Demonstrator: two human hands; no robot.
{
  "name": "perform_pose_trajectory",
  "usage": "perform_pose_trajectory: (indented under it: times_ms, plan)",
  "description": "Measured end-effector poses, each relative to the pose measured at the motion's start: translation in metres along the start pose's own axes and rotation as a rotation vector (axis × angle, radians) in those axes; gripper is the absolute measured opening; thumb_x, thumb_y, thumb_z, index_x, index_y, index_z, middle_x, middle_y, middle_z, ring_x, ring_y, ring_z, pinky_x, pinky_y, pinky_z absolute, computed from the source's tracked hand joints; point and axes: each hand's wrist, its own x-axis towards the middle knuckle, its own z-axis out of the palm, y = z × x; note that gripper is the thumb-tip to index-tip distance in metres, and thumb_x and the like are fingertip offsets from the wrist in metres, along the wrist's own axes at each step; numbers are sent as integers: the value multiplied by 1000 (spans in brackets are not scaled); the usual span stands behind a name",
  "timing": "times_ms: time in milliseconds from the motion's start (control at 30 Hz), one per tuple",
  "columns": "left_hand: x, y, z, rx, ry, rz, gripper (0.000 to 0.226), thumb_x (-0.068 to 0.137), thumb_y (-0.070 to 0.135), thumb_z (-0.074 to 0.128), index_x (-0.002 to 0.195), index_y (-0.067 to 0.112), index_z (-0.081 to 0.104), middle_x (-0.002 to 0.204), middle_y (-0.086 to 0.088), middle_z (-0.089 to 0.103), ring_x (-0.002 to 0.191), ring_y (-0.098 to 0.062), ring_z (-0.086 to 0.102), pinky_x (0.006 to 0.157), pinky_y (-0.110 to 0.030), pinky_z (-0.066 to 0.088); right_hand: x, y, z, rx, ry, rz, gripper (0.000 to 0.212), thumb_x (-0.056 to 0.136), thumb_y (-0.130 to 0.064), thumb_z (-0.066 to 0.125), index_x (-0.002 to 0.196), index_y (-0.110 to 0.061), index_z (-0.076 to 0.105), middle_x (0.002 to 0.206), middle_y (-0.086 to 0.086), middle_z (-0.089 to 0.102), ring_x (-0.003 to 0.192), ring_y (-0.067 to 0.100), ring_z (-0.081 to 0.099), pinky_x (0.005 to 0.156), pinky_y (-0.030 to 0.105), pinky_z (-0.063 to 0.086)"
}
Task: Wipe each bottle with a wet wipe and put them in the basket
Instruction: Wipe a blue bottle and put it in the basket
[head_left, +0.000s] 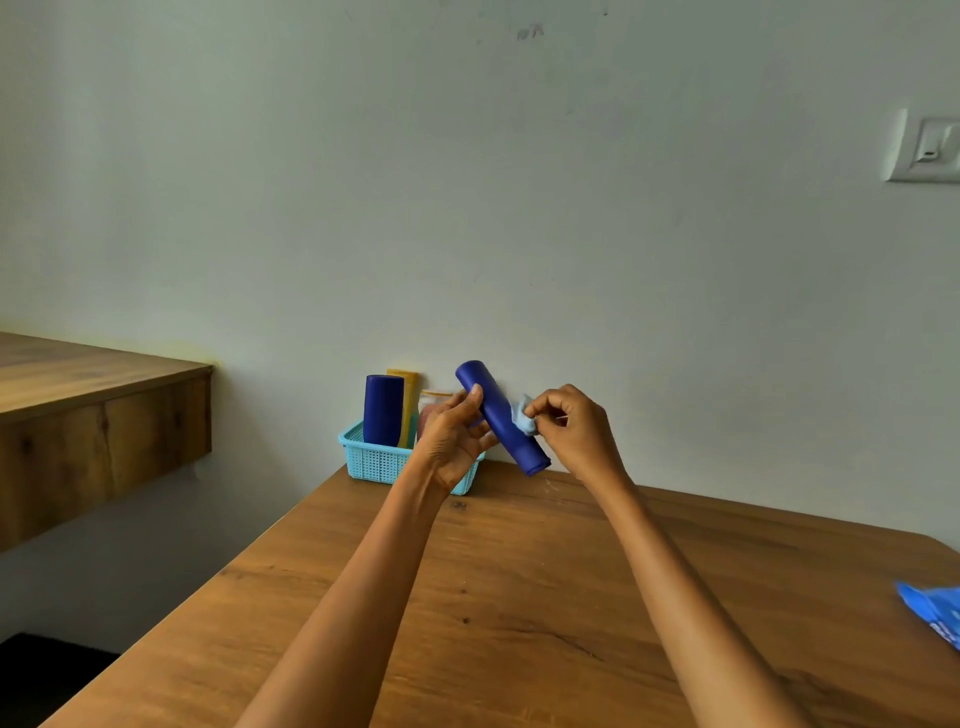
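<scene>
Above worktop: my left hand grips blue bottle tilted, exposing its side.
Right hand: pinches wet wipe against it.
Basket: near, ready.

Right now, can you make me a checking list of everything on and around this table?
Surface: wooden table, bare wood in the middle.
Job's things: blue bottle held tilted above the table; wet wipe against it; turquoise basket by the wall holds a dark blue bottle, a yellow bottle and a reddish one.
Clutter: blue packet at the right edge.
Hands: left hand grips the blue bottle; right hand pinches the wipe.
Cables: nothing seen.
Surroundings: pale wall, wall switch, wooden shelf.
</scene>
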Motion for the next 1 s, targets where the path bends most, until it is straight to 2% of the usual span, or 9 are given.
perform_pose_trajectory:
  times_ms: [100, 200, 300, 433, 633, 767, 867, 933, 1000]
  plan:
    - [-3, -7, 5, 97, -124, -54, 37, 79, 21, 63, 112, 6, 58, 96, -10, 67, 85, -21, 67, 68, -33, 57, 0, -9, 7, 20, 111, -59, 18, 84, 0, 59, 81, -15, 69, 89, 2, 61, 81, 13, 60, 72, 25, 51]
    - [-5, -10, 7, 142, -243, -102, 32, 81, 22, 62, 110, 9, 61, 92, -4, 72, 84, -17, 69, 71, -32, 57, 4, -15, 8, 67, 252, -85, 20, 84, 1, 58, 84, -13, 71, 90, 1, 62, 80, 9, 60, 69, 19, 50]
    - [-5, -10, 10, 179, -272, -122, 32, 80, 23, 63, 109, 10, 62, 93, -3, 72, 87, -18, 68, 77, -34, 57, 3, -13, 5, 63, 328, -109, 20, 85, 1, 57, 90, -13, 71, 94, -1, 64, 82, 5, 59, 71, 8, 46]
    - [-4, -7, 9, 170, -192, -98, 32, 79, 24, 63, 107, 8, 62, 92, -6, 70, 84, -19, 67, 74, -35, 57, -4, -3, 11, -9, 206, -188, 20, 86, -3, 60, 100, -11, 71, 99, 0, 68, 85, 7, 61, 76, 14, 48]
    - [-2, 7, -2, 58, 12, -68, 25, 93, 19, 54, 110, 1, 55, 91, -14, 65, 74, -21, 69, 61, -32, 58, -9, 7, 6, 26, 4, -205, 7, 79, -10, 69, 83, -15, 73, 79, -12, 61, 69, -2, 58, 59, 6, 41]
    - [-2, 6, -3, 114, 27, -90, 15, 92, 17, 55, 101, 4, 56, 91, -14, 61, 81, -24, 64, 62, -33, 59, -4, 10, -11, 39, -121, -110, 27, 77, -4, 68, 68, -30, 64, 70, -17, 61, 64, -6, 56, 61, 6, 41]
    - [-3, 1, -1, 145, -15, -151, 24, 84, 17, 62, 104, 5, 57, 94, -13, 60, 85, -24, 62, 67, -35, 58, 0, 10, -19, 131, 101, -35, 25, 81, 1, 62, 83, -23, 66, 79, -12, 64, 70, -9, 58, 62, 4, 43]
    - [-5, -3, 2, 174, -79, -230, 37, 76, 19, 66, 109, 5, 56, 99, -13, 62, 92, -26, 62, 79, -39, 55, 2, 9, -17, 140, 255, -22, 24, 85, 1, 57, 99, -16, 66, 91, -5, 65, 76, -3, 59, 63, 4, 43]
    - [-6, -7, 8, 220, -162, -290, 40, 76, 21, 66, 112, 5, 57, 102, -13, 64, 96, -26, 62, 89, -42, 52, 3, 8, -11, 110, 270, -37, 23, 89, -5, 56, 109, -13, 64, 101, 0, 65, 81, 4, 60, 64, 5, 45]
